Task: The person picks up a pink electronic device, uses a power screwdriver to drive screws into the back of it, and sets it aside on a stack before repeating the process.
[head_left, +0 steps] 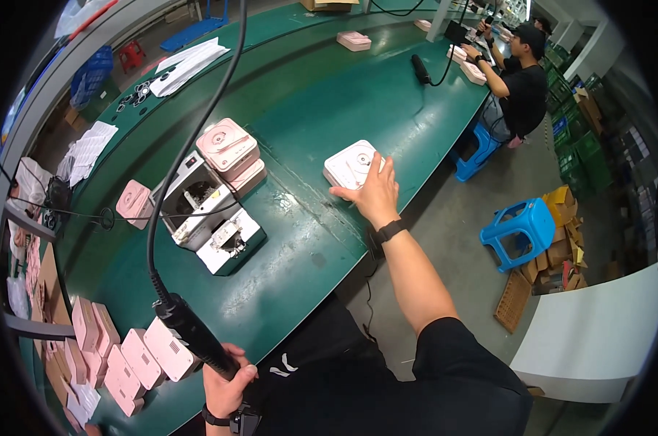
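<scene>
My left hand point(227, 385), low in the view, is wrapped round a black electric screwdriver point(195, 338) whose thick cord point(191, 145) runs upward. My right arm reaches forward over the bench. At its end my right hand point(376, 192) has its fingers spread at the near right corner of a square pale-pink device housing point(349, 161). The thumb lies along the housing's near edge, and the index finger overlaps its top. A round dial-like part shows on that top face. Whether the fingertips press on it, I cannot tell.
A white-and-grey machine point(202, 203) stands left of centre beside stacked pink housings point(229, 149). More housings point(136, 363) lie at the lower left. Another screwdriver point(420, 69) lies farther along the green bench point(300, 269). A person point(521, 80) sits at the far right; a blue stool point(518, 229) stands nearer.
</scene>
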